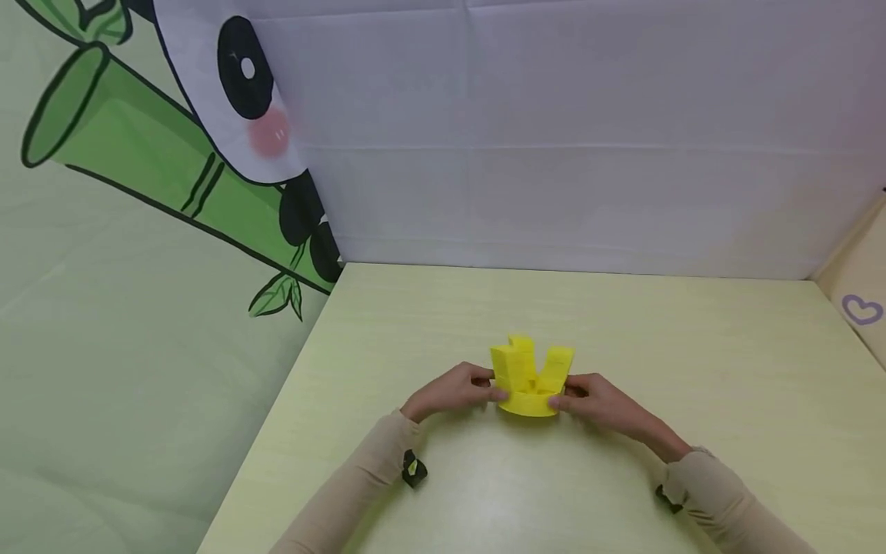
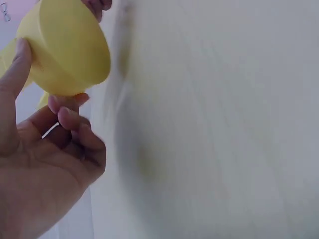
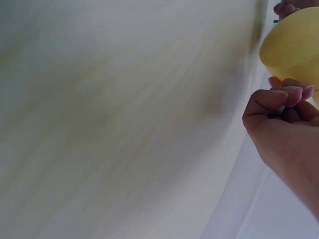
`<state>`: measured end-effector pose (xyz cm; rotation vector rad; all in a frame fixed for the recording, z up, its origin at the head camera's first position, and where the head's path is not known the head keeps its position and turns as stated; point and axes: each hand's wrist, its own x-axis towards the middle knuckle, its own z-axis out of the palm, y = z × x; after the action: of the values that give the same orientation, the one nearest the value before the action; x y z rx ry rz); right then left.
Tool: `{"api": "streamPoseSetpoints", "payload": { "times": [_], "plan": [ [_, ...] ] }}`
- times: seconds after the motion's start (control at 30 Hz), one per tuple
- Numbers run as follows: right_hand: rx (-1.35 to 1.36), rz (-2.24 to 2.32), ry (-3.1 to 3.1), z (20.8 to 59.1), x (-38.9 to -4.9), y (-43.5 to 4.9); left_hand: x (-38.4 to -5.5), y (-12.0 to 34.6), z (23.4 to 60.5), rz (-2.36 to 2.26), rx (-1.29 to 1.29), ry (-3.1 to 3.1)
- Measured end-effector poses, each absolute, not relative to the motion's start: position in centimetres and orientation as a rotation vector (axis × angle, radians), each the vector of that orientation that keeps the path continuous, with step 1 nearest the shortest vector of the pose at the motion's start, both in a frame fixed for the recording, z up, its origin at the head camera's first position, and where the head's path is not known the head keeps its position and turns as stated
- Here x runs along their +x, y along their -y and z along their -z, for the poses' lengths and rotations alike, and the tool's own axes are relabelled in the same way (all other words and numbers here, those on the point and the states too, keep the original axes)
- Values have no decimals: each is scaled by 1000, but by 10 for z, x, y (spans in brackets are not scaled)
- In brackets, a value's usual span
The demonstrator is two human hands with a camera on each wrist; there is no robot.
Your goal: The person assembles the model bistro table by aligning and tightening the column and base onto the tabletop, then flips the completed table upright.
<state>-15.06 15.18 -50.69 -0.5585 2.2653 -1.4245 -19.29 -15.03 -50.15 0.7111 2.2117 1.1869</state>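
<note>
A bright yellow piece [image 1: 529,403] with a round base and several blocky upright prongs is between the two hands, close over the middle of the table. My left hand [image 1: 457,387] pinches the base at its left side, thumb in front and fingers behind. From the opposite side my right hand [image 1: 609,402] pinches it in the same way. In the left wrist view the smooth round underside of the piece [image 2: 75,42] shows above the curled fingers [image 2: 82,134]. The right wrist view catches only part of the yellow base [image 3: 294,47], next to the bent fingers [image 3: 271,99].
A pale wooden table [image 1: 554,492] spreads under both arms. Behind it rises a white cloth backdrop [image 1: 588,138], and a green cloth with a bamboo and panda print [image 1: 166,154] hangs at the left. Small black devices [image 1: 414,469] sit at the cuffs of the beige sleeves.
</note>
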Motion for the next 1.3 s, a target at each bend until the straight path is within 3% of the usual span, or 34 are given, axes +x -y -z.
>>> {"api": "streamPoseSetpoints", "payload": {
  "times": [0.63, 1.3],
  "plan": [
    [5, 1515, -1962, 448, -149, -159, -200, 115, 448, -1312, 262, -1752],
    [167, 1497, -1735, 469, -164, -171, -215, 96, 470, -1256, 25, -1497]
  ]
}}
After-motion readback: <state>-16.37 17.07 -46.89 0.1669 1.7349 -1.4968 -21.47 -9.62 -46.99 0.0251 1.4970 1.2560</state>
